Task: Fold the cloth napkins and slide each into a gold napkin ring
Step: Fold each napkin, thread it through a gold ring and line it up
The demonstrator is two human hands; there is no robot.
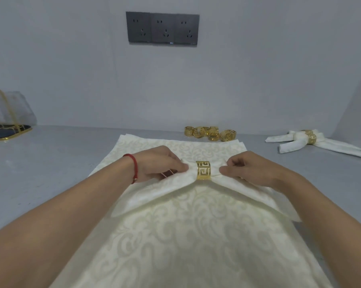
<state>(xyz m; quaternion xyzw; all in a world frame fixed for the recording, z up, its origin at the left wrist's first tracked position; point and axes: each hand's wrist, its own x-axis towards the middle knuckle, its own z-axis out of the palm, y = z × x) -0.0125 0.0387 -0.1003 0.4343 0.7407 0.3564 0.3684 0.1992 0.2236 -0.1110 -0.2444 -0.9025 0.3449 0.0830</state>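
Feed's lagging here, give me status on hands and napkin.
Left hand, right hand each pinch the folded napkin. Gold ring sits at its middle. Nothing in the way.

Cream napkins (187, 235) with pale damask scrollwork; gold ring (203, 170) pierced in a Greek-key fret (same on the loose rings (210, 133)). Red cord bracelet (133, 167). Grey counter (40, 163), dark grey sockets (162, 28).

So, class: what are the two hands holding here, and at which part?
Both pinch the folded napkin, one on each side of its gold ring: the left hand just left of the ring, the right hand just right.
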